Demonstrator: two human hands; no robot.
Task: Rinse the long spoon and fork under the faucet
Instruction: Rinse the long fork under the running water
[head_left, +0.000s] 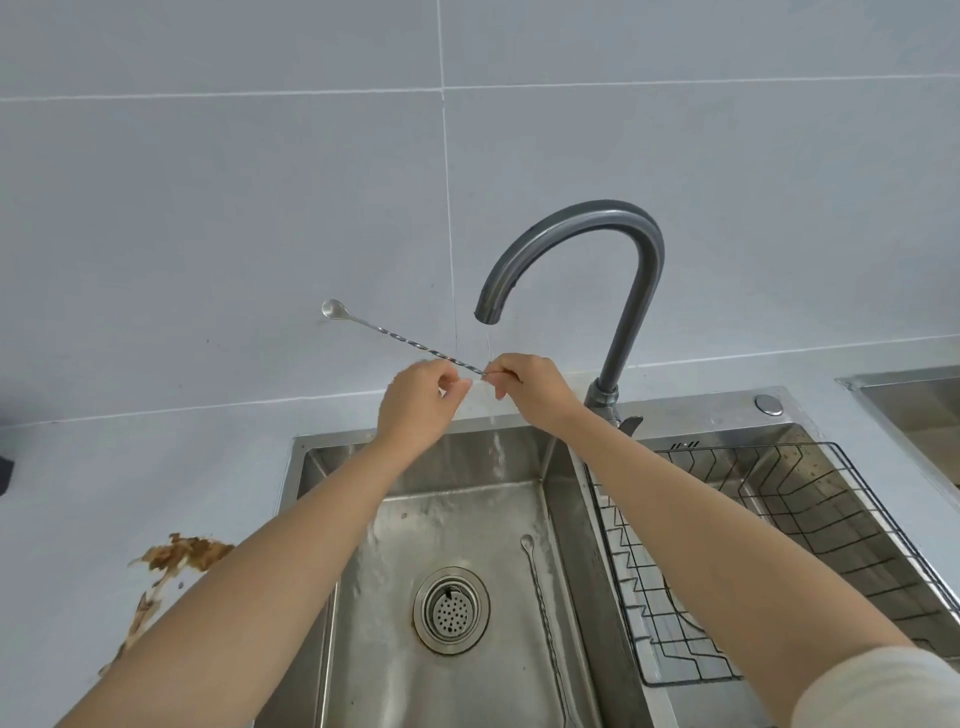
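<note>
- Pale grey tabletop (130, 467) surrounds the steel sink (379, 649); brown peelings (176, 558) lie to its left.
- Black wire rack (779, 545) sits in the right basin.
- Curved faucet (623, 291) drops a thin stream between the hands.
- Right hand (535, 387) pinches the long spoon (405, 340) at its near end, bowl pointing up-left.
- Left hand (415, 405): fingers curled beside the handle; whether they grip it is unclear.
- A second long utensil (543, 618) lies on the basin floor, right of the drain (451, 609).
</note>
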